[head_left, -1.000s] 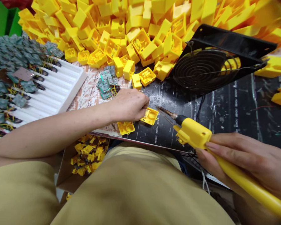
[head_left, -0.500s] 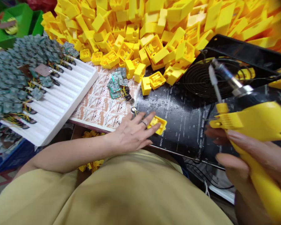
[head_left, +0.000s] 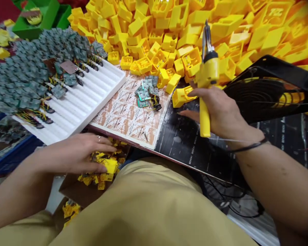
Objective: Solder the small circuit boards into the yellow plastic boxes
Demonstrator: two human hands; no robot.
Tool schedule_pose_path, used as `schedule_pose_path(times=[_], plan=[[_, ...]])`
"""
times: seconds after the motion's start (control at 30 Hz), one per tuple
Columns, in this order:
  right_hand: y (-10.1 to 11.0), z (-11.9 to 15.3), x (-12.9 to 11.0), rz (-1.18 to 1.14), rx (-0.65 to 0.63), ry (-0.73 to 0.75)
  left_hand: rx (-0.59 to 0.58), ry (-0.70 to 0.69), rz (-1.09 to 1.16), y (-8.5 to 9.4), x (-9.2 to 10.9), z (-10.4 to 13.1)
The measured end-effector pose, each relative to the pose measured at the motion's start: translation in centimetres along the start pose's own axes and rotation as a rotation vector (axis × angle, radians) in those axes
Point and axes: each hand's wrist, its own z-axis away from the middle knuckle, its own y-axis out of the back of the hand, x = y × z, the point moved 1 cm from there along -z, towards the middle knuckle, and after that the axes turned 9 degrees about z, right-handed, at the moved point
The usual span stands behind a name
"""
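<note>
My left hand [head_left: 77,153], with a ring on one finger, hangs over a cardboard box [head_left: 78,188] of yellow plastic parts below the table edge. Its fingers are stretched and the thumb stands apart. A yellow plastic housing [head_left: 111,165] is right at the thumb tip, not gripped as far as I can see. My right hand [head_left: 220,107] is wrapped round the handle of a yellow soldering gun [head_left: 209,70], its metal tip pointing up. Between the hands, several green circuit boards [head_left: 145,94] with wired black round parts lie on a patterned sheet [head_left: 118,116].
A white ridged foam tray [head_left: 92,97] heaped with circuit boards stands at left. A large pile of yellow housings [head_left: 156,37] fills the back. At right a black fan [head_left: 256,92] lies on the black tabletop [head_left: 184,143]. A blue crate [head_left: 12,153] stands at lower left.
My left hand has moved from the tabletop to over the box at left, and the housing it touched has left the table. The soldering gun has swung left and upright in my right hand.
</note>
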Motion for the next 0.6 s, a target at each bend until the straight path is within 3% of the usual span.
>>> schedule_pose_path(times=[0.13, 0.27, 0.4, 0.53, 0.6], plan=[[-2.0, -2.0, 0.2, -0.049, -0.053, 0.02, -0.005, 0.078, -0.113, -1.8, -1.8, -6.2], [-0.1, 0.0, -2.7, -0.085, -0.008, -0.068, -0.092, 0.189, -0.201, -3.2, -5.3, -11.5], [2.2, 4.7, -5.4, -0.134, -0.057, -0.088, -0.15, 0.221, -0.225, -2.8, -6.4, -11.7], [2.9, 7.6, -5.2, -0.098, -0.102, -0.11, -0.031, 0.098, -0.006, -2.4, -4.4, -10.2], [2.8, 7.8, -4.7, -0.086, -0.099, -0.107, 0.024, 0.12, 0.112, -2.7, -3.4, -10.1]])
